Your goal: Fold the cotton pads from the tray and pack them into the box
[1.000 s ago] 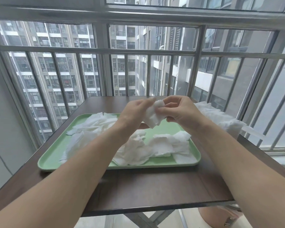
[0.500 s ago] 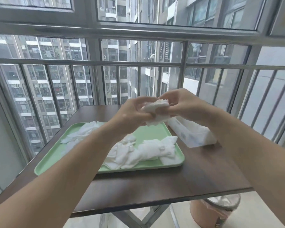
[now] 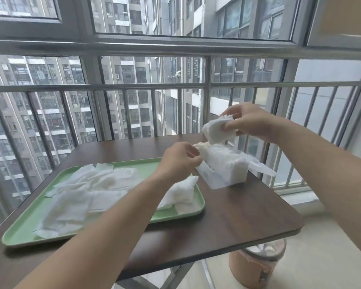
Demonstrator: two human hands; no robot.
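— Right grip [image 3: 252,122] pinched round a folded pad [image 3: 216,130], up in the air just above the far end of the box [image 3: 223,176]. Left grip [image 3: 179,159] curled at the box's near end, against the packed stack [image 3: 219,157]; impossible to tell whether pinching anything there.

— Biggest risk from here?

— Probably unfolding. Pinched along one side only, so liable to spring open on the way down.

— And the box itself?

— Already heaped above its rim. With another pressed in, a likely spill of neighbours onto the desk [image 3: 238,215]. Also light-looking and near the desk's right edge, so easy to shove or tip with a hard push.

— Beyond that?

— Plenty of loose pads [image 3: 88,190] left on the green tray [image 3: 15,236]; perhaps too many to fit.
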